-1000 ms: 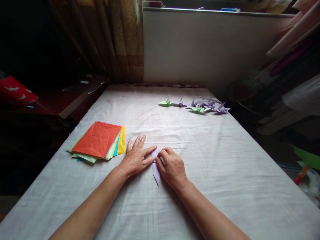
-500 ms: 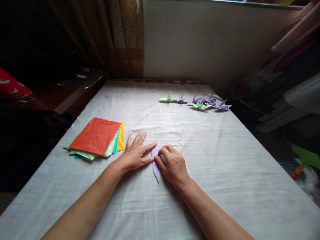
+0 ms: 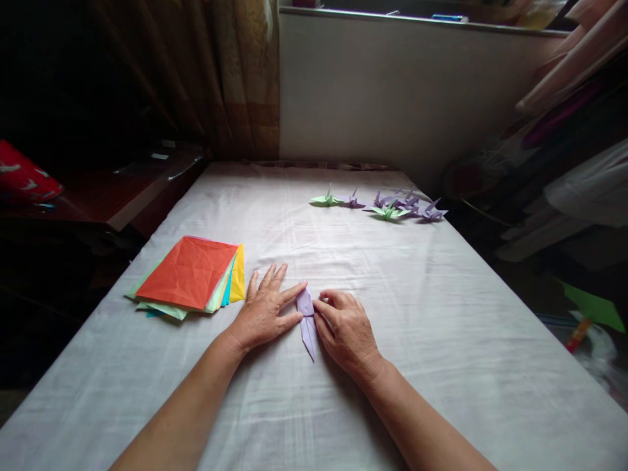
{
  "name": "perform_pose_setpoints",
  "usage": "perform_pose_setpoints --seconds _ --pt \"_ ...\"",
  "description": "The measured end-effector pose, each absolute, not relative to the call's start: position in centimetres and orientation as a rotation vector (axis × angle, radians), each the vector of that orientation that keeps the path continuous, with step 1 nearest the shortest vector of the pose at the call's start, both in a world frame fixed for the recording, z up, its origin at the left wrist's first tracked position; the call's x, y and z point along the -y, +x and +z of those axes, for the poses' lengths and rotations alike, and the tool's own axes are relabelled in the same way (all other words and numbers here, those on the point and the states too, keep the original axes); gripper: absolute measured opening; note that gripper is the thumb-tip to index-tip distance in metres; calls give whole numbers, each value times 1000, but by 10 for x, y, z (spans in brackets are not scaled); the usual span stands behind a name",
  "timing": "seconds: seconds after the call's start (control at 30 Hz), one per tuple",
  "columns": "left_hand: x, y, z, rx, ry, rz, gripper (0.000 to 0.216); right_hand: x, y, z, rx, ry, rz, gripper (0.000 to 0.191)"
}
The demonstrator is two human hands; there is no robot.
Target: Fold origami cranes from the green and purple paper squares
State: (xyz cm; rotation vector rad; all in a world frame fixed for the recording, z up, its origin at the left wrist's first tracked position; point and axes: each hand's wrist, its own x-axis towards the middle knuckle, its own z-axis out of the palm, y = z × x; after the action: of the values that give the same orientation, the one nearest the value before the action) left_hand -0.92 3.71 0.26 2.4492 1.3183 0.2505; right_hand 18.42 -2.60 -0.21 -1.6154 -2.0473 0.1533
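Observation:
A narrow piece of folded purple origami paper (image 3: 307,330) lies on the white cloth between my hands, with its pointed end toward me. My left hand (image 3: 265,306) rests palm down with its fingers spread. Its index fingertip touches the top of the paper and its thumb tip touches the left edge. At the paper's right edge, the thumb and index finger of my right hand (image 3: 346,327) are pinched together on a side flap, the other fingers curled. The fingertips partly hide that flap.
A stack of coloured paper squares (image 3: 189,271), red on top, lies left of my left hand. Several folded purple cranes (image 3: 409,204) and green cranes (image 3: 389,210) stand at the far right of the cloth-covered table (image 3: 441,366). A wall (image 3: 373,91) rises behind.
My right hand has shifted slightly right along with the flap's edge, so a crosswise line and a centre slit now show on the paper. The camera view has tilted up a little.

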Motion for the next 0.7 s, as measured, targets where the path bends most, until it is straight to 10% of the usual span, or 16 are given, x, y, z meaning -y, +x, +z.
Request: perform_pose_setpoints --seconds 0.7 --pt "-34 -5 9 -1113 2529 676 14 25 185 -7 1891 -1460 432 33"
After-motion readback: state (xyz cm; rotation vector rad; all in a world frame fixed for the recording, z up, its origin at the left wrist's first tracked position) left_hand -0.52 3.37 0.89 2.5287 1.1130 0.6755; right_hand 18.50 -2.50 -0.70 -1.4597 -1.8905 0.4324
